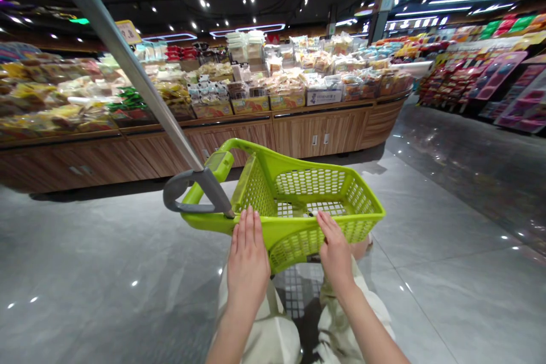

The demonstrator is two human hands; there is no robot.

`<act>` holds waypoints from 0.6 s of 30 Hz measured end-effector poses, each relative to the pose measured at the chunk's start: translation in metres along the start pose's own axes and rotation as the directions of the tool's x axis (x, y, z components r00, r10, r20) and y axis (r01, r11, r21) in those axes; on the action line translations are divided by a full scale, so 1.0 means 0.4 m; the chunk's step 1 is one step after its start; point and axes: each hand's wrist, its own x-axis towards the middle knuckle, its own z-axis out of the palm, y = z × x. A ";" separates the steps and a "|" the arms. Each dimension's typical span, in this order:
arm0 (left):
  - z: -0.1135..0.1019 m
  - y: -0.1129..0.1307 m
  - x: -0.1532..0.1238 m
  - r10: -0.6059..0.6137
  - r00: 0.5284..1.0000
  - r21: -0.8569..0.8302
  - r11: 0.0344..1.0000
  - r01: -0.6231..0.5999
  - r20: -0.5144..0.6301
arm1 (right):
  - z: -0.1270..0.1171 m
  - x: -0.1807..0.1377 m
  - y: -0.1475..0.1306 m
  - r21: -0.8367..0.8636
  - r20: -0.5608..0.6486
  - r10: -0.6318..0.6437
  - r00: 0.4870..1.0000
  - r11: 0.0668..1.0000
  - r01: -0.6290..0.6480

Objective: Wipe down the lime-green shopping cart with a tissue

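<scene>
A lime-green plastic shopping basket (pixel 311 166) with perforated sides stands in front of me, above my knees. My left hand (pixel 249 256) lies against its near side, fingers stretched out and held together, fingertips up at the rim beside the grey loop handle. Farther right along the same rim rests my right hand (pixel 336 253); its extended fingertips reach just over the edge. Neither hand wraps around anything. The basket's visible bottom shows only its grid. At its left end, a grey loop-shaped handle (pixel 173 193) joins a long metal pole (pixel 140 82) slanting toward the upper left.
Beyond the basket runs a wooden display counter (pixel 319 131) stacked with packaged foods. Shelves of colourful packages (pixel 452 77) stand at the right. Glossy grey tiled floor (pixel 426 222) surrounds the basket. My light trousers show below my hands.
</scene>
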 end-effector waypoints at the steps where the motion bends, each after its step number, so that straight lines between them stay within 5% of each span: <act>1: 0.001 0.001 0.000 -0.001 1.000 0.002 1.000 0.001 -0.001 | 0.018 0.008 -0.037 0.019 0.016 -0.011 1.000 1.000 0.011; 5: 0.000 0.003 0.001 -0.001 1.000 0.012 1.000 0.001 -0.012 | 0.097 0.036 -0.212 0.158 0.132 -0.194 0.972 0.972 0.173; 8: -0.004 0.001 0.001 -0.001 1.000 0.023 1.000 0.001 -0.003 | 0.115 0.043 -0.262 0.186 0.184 -0.273 0.944 0.953 0.239; 12: -0.009 -0.001 0.000 -0.003 1.000 0.014 1.000 0.003 0.008 | 0.070 0.025 -0.163 0.125 0.192 -0.274 0.942 0.959 0.254; 18: 0.001 -0.001 -0.003 0.012 1.000 0.007 1.000 -0.012 0.003 | -0.051 -0.006 0.083 -0.060 0.043 -0.067 0.997 0.996 0.070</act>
